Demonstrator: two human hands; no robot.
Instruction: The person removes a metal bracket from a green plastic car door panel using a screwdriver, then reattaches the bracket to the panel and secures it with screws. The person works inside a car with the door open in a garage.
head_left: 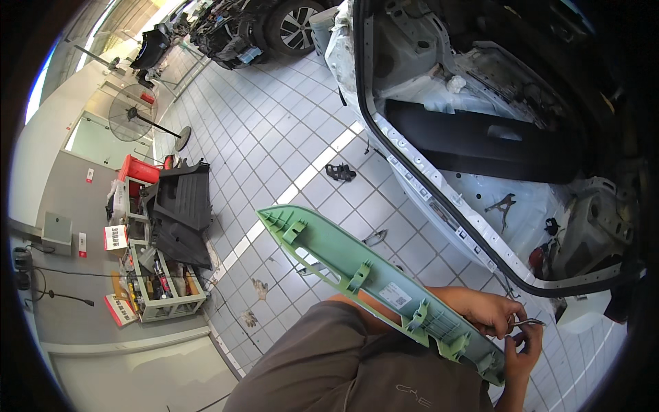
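A long pale green plastic trim panel (343, 264) with moulded clip mounts lies slanted across my lap and left forearm, its far end pointing up and left. My left hand (484, 310) is above the panel's near end and pinches a thin bent metal piece (530, 321). My right hand (523, 351) comes up from the lower edge, fingers curled against the panel's near end just under the metal piece. Whether it also touches the metal piece I cannot tell.
A stripped white car body (439, 185) with an open door frame fills the right; black locking pliers (504, 206) lie on its floor. On the tiles lie a small black part (340, 172) and stacked black trim panels (180, 206). A tool shelf (154, 281) and standing fan (134, 113) are left.
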